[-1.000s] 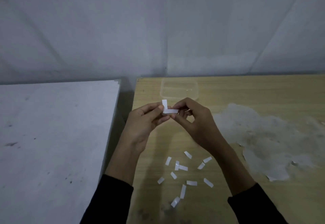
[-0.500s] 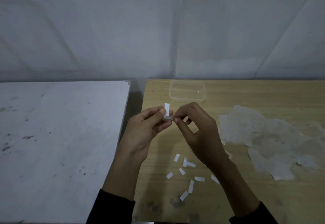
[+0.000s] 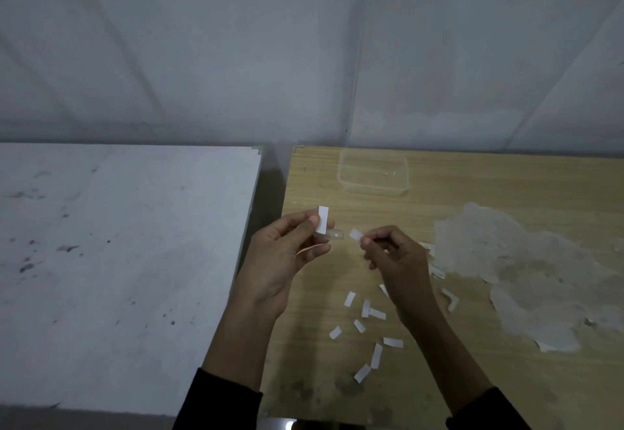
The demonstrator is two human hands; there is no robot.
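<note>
White paper strip (image 3: 322, 219) stands upright above the desk (image 3: 489, 186), pinched at its lower end by thumb and forefinger of the left hand (image 3: 287, 260), beside a small clear piece (image 3: 334, 234) (material not discernible). The right hand (image 3: 395, 257), just apart, pinches a smaller white scrap (image 3: 355, 234). Judged very light, limp and easily creased: take by one end, fingertip pinch. Similar strips (image 3: 371, 328) lie scattered below, and a clear plastic container (image 3: 373, 174) beyond.
</note>
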